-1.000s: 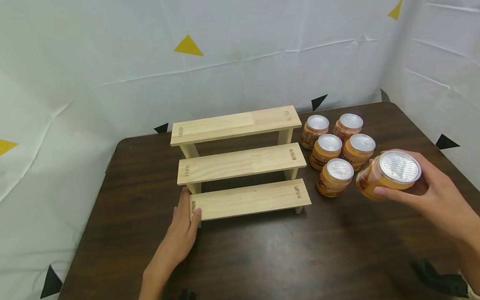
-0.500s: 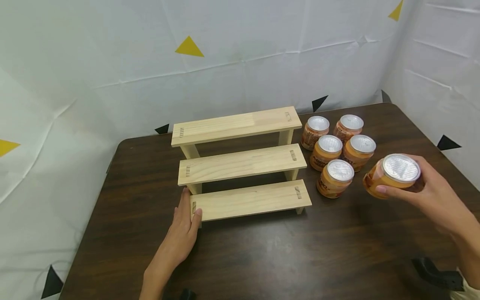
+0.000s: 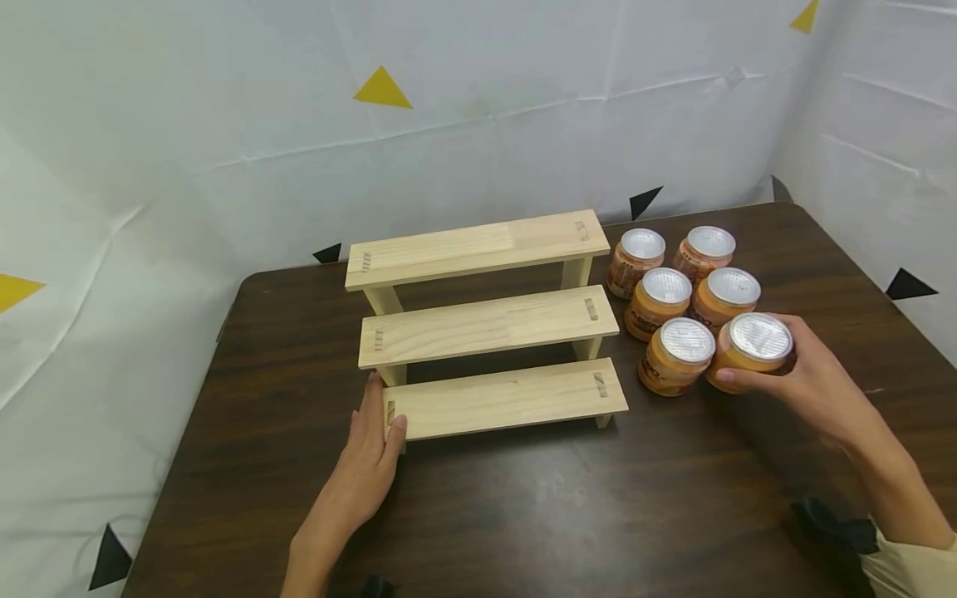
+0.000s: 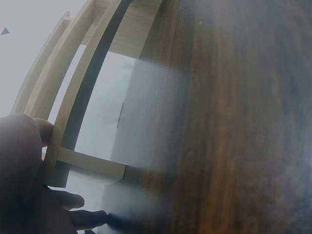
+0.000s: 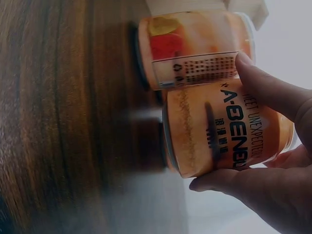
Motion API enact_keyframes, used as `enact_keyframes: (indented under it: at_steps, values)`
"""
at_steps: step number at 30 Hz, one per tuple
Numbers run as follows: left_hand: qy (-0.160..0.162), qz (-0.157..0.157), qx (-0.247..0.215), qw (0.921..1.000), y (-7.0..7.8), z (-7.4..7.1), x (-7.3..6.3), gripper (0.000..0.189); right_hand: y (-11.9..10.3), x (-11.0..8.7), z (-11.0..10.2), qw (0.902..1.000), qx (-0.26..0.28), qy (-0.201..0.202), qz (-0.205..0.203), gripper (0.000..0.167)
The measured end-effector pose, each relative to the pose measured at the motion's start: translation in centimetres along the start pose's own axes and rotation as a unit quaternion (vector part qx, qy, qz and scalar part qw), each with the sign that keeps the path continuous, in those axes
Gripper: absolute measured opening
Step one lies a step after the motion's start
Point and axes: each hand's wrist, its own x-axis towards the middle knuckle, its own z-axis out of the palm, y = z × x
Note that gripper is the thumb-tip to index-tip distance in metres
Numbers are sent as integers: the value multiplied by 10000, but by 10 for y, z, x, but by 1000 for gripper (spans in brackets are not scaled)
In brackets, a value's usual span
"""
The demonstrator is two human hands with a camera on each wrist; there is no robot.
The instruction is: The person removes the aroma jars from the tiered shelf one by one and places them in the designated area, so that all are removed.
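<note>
My right hand grips an orange jar with a silver lid, thumb on the near side and fingers round the far side. In the right wrist view the gripped jar is slightly tilted, its base close to the table, right against a neighbouring jar. At the left end of a three-step wooden rack, my left hand rests with fingers straight along the side and thumb over the lowest board. The left wrist view shows fingertips beside that board's leg.
Several more silver-lidded jars stand in two columns right of the rack. The dark wooden table extends to both sides and in front. White sheeting with yellow and black triangles rises behind the table's far edge.
My right hand has brought its jar left and down, close beside the nearest standing jar. The left hand and rack have stayed in place; the head view has shifted slightly.
</note>
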Motion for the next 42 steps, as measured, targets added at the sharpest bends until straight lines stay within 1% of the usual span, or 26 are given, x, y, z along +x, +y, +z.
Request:
enact_keyframes:
  at_steps: [3,7,10,11,12,15,18,21,23,24,25,26,27,28,29,30,31,32,33,35,37,38,39,40,41,42]
  values:
    - [91,-10,26,10000,-2,1,0,80,1,4,3,10000,-16,-36,48,99]
    - [161,76,-17,9998,-10,3,1,79,4,7,8,9999,-49,-8,90,100]
    - [133,129,-45,9998,-12,4,1,79,7,8,12,9999,-67,52,101,99]
    - [129,137,-67,9998,-10,3,1,80,8,8,13,9999,-33,62,112,100]
    - [137,98,-40,9998,-12,4,2,80,9,8,14,9999,-23,86,97,99]
    - [167,116,19,9998,-17,6,3,79,10,8,14,9999,-55,134,7,99]
    - [143,85,90,9998,-25,9,3,79,12,11,13,9997,-5,105,-223,95]
    - [159,123,107,9997,-25,9,2,79,10,11,12,9992,-31,133,-377,96]
    - [76,50,88,9999,-13,3,1,81,5,9,10,9986,-53,223,-483,96]
    - [14,-47,142,9999,-6,-2,0,81,-1,6,7,9982,-153,336,-478,97]
    - [-12,-166,277,9995,1,-8,-1,83,-9,4,4,9972,-264,466,-527,94]
    - [-61,-309,463,9984,10,-15,-2,83,-18,2,0,9949,-378,665,-660,87]
    - [-78,-431,728,9964,18,-24,-4,82,-27,2,-4,9900,-441,951,-942,76]
    - [-174,-615,1037,9925,30,-36,-6,79,-37,0,-8,9820,-539,1282,-1277,60]
    - [-199,-686,1398,9876,38,-48,-8,76,-49,-1,-11,9704,-640,1599,-1691,43]
    - [-226,-749,1775,9810,45,-60,-10,71,-63,-1,-15,9557,-749,1875,-2141,32]
    - [-211,-743,2140,9738,53,-72,-12,66,-76,-2,-18,9367,-885,2101,-2658,30]
    - [-178,-707,2482,9660,62,-85,-14,61,-89,-2,-19,9138,-1000,2295,-3199,39]
    - [-112,-600,2734,9600,70,-97,-16,57,-103,-2,-20,8931,-1205,2311,-3666,49]
    - [183,-329,3051,9516,89,-116,-20,52,-132,-3,-16,8592,-1331,2195,-4425,58]
    - [722,139,3115,9474,109,-126,-24,50,-157,-3,-7,8304,-1418,2146,-4942,59]
    - [1014,433,3072,9452,120,-127,-27,50,-168,-3,-1,8165,-1354,2214,-5157,58]
    - [1329,791,3004,9412,129,-126,-29,49,-177,-2,5,8053,-1228,2280,-5334,56]
    - [1664,1181,2904,9349,137,-123,-30,50,-183,-1,12,7915,-961,2427,-5526,56]
    - [2007,1600,2794,9253,142,-120,-29,50,-189,-1,17,7793,-772,2555,-5670,55]
    - [2312,1996,2716,9127,146,-116,-27,52,-192,0,20,7687,-664,2596,-5808,53]
